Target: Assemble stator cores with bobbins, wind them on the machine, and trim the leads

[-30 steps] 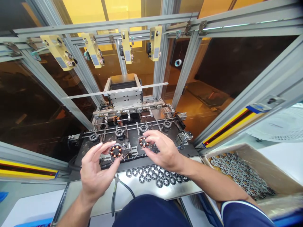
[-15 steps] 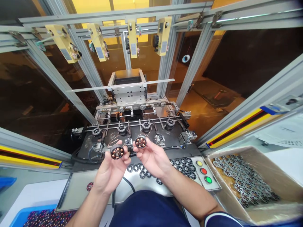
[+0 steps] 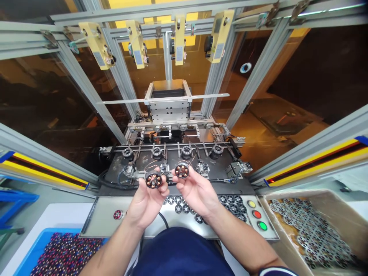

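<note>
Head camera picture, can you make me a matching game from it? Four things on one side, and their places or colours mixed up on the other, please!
Things:
1. Coil rings
2. Tub
3. Box
4. Lowest button

Places or colours:
A. Green
B. At the right side of the picture
C. In the left hand and right hand
D. Blue

Right pairs: 1-C, 2-D, 3-B, 4-A

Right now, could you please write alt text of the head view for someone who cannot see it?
A bare left hand holds a round, black, copper-wound part, the right hand a similar part, before a black machine bed. Lower left is a blue tray of small parts; lower right, a brown cardboard box of silvery parts.
</note>
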The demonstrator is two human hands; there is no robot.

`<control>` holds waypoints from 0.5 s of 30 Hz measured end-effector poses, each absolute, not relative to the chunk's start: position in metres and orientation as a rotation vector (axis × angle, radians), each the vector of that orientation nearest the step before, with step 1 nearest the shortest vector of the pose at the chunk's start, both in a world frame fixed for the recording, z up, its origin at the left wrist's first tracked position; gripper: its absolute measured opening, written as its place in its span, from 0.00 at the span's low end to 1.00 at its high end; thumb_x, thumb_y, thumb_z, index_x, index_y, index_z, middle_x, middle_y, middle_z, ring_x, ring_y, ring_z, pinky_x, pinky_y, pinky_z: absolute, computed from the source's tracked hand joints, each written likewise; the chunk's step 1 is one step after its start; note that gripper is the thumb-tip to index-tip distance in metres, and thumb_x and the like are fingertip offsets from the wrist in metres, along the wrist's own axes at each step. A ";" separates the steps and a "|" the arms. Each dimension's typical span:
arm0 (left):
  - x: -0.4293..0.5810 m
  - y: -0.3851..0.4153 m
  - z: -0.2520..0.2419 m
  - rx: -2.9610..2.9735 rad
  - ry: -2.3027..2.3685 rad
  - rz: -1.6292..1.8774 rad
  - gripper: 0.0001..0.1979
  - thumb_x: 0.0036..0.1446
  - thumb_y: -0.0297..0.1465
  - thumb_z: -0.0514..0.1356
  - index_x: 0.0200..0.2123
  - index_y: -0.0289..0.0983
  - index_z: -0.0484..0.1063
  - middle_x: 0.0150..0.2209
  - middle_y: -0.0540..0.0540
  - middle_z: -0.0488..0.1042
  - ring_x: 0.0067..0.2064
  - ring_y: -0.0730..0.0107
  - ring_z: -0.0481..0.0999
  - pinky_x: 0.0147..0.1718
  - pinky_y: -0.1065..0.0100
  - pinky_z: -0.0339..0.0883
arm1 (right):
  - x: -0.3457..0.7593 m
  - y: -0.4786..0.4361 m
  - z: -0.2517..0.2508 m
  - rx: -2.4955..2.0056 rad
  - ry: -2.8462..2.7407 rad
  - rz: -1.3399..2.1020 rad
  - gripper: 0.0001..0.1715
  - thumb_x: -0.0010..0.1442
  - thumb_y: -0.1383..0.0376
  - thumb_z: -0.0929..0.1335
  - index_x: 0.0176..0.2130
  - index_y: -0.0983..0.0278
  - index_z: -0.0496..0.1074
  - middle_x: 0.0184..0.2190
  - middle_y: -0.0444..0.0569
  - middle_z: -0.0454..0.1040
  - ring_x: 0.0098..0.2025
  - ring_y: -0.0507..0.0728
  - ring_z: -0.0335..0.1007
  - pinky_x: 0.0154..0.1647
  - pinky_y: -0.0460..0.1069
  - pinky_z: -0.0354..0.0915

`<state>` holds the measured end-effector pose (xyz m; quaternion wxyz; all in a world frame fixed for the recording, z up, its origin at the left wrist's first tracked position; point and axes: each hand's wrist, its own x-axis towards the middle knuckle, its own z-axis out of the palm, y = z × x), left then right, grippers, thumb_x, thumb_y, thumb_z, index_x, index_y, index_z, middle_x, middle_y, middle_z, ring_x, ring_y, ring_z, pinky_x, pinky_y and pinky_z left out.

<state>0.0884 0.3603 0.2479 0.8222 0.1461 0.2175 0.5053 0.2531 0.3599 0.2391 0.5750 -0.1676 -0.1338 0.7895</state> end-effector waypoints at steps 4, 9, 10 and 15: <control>0.086 0.356 0.248 0.297 0.446 1.085 0.26 0.42 0.43 0.75 0.44 0.37 0.78 0.33 0.48 0.78 0.30 0.75 0.72 0.31 0.73 0.68 | 0.251 0.359 0.239 -0.405 -0.334 1.864 0.13 0.58 0.61 0.75 0.39 0.68 0.79 0.38 0.52 0.83 0.37 0.52 0.81 0.32 0.40 0.73; 0.075 0.348 0.244 0.286 0.455 1.121 0.26 0.43 0.43 0.75 0.43 0.37 0.78 0.34 0.48 0.79 0.31 0.75 0.73 0.31 0.73 0.69 | 0.241 0.359 0.238 -0.431 -0.362 1.903 0.12 0.58 0.60 0.75 0.39 0.67 0.79 0.38 0.51 0.83 0.37 0.52 0.80 0.32 0.40 0.72; 0.073 0.347 0.243 0.284 0.459 1.132 0.26 0.42 0.43 0.75 0.43 0.37 0.78 0.34 0.48 0.79 0.31 0.75 0.73 0.31 0.73 0.69 | 0.239 0.358 0.238 -0.436 -0.366 1.915 0.12 0.58 0.60 0.75 0.38 0.67 0.79 0.38 0.51 0.83 0.37 0.51 0.80 0.32 0.40 0.72; 0.069 0.339 0.243 0.281 0.487 1.167 0.25 0.41 0.44 0.75 0.39 0.36 0.78 0.33 0.48 0.78 0.30 0.75 0.73 0.31 0.73 0.70 | 0.230 0.357 0.242 -0.458 -0.393 1.963 0.13 0.58 0.59 0.75 0.38 0.67 0.79 0.37 0.50 0.82 0.37 0.51 0.79 0.33 0.40 0.71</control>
